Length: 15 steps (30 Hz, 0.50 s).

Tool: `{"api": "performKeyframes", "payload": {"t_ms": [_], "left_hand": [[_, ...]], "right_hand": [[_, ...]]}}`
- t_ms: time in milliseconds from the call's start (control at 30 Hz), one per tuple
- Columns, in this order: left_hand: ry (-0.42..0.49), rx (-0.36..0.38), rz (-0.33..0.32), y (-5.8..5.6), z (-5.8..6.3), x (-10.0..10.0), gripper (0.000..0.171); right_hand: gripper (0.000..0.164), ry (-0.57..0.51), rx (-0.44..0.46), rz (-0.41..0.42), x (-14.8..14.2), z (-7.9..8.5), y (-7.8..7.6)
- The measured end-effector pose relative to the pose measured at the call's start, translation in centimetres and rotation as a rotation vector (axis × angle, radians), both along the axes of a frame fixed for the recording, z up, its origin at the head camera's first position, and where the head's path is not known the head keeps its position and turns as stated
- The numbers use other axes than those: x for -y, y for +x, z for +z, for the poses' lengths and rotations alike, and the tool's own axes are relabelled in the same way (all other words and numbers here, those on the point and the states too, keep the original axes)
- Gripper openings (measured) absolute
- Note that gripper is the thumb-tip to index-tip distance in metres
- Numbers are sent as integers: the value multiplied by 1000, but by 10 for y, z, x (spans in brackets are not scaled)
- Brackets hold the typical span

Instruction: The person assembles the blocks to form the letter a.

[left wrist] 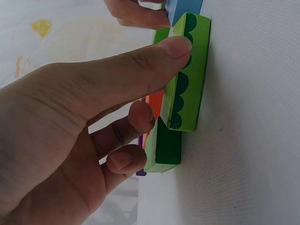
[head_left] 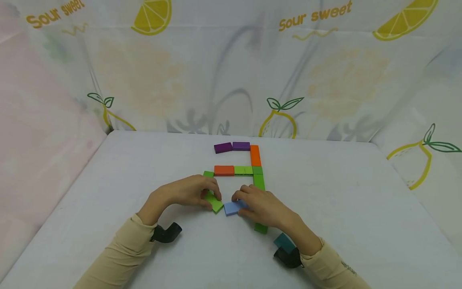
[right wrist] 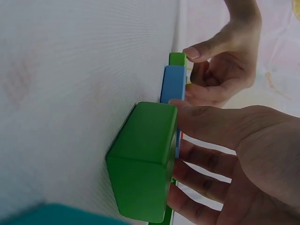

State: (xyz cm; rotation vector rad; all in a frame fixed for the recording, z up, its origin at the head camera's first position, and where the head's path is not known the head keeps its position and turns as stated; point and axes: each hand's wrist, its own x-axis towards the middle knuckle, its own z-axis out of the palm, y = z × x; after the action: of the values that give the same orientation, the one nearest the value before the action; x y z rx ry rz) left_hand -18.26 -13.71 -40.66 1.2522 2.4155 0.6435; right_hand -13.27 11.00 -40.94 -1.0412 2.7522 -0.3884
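Observation:
My left hand [head_left: 189,190] pinches a light green block [head_left: 214,203] lying tilted on the table. Its thumb presses the near side, where dark green scallops show in the left wrist view. Beside that block is a darker green block [left wrist: 168,147], partly covered by the left hand in the head view. A blue block [head_left: 232,208] is held by my right hand [head_left: 265,206], thumb on the near side and fingers on the far side. The blue block's left end nearly meets the light green block's corner. Right beneath the right hand lies a green block [right wrist: 143,159].
Farther back, a red-orange block [head_left: 224,171] and another light green block [head_left: 243,171] form a row. An orange block [head_left: 255,155] leads up to two purple blocks [head_left: 241,146]. Green blocks [head_left: 258,182] run down the right side. A teal block [head_left: 283,242] lies near the right wrist.

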Motion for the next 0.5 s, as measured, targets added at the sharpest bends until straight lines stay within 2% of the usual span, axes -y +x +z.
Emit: {"api": "performKeyframes", "payload": {"t_ms": [500], "left_hand": [[5,1,-7,0,-1,0,24]], "right_hand": [[30,-5,-11,5,-1,-1,0]]}}
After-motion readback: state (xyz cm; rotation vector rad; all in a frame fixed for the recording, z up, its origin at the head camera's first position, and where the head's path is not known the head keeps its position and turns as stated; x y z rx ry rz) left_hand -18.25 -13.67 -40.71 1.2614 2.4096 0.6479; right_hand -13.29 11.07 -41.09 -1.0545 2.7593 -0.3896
